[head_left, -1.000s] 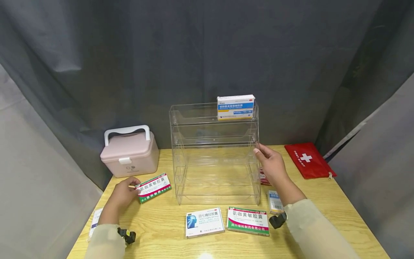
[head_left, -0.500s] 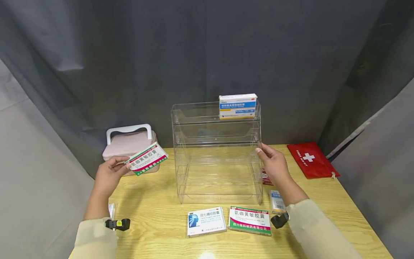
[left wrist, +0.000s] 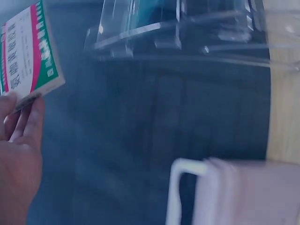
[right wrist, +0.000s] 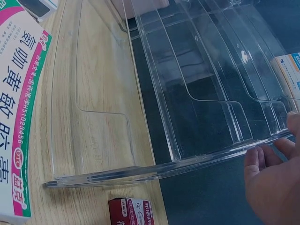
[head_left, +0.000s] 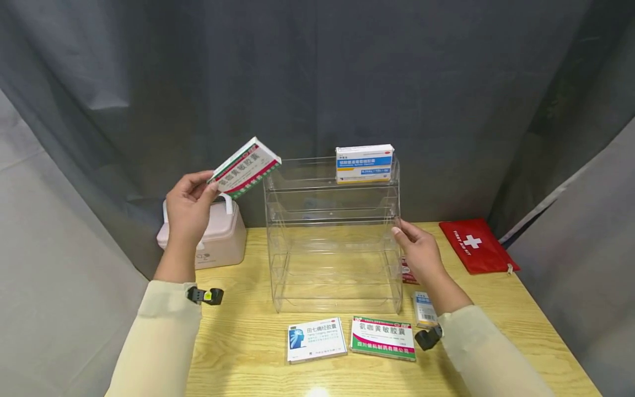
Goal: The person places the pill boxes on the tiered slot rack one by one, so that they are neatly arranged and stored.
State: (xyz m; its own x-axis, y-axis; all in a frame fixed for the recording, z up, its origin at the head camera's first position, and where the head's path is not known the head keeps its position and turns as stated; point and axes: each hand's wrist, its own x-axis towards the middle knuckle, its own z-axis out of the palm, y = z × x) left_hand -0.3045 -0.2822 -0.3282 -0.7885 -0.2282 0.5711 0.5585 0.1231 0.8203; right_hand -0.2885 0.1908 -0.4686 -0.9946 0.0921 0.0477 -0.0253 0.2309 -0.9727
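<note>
My left hand (head_left: 190, 207) pinches a white, red and green medicine box (head_left: 245, 170) by its left end, thumb in front. The box is raised and tilted, its right end overlapping the top left corner of the clear acrylic rack (head_left: 332, 259) in the head view. With thumb and fingers, my right hand (head_left: 419, 251) grips the rack's right side edge; the right wrist view shows those fingers (right wrist: 269, 157) at the clear side panel. A blue and white medicine box (head_left: 364, 164) stands in the top tier, at the right.
In front of the rack lie a white medicine box (head_left: 316, 340) and another green-red one (head_left: 383, 338). Right of it are a small blue-white box (head_left: 424, 309), a dark red box (head_left: 409, 273) and a red first aid pouch (head_left: 477, 247). A pink case (head_left: 223, 237) stands left.
My left hand has lifted the green-red medicine box off the table, up and towards the rack's top left corner. My right hand keeps its grip on the rack's side.
</note>
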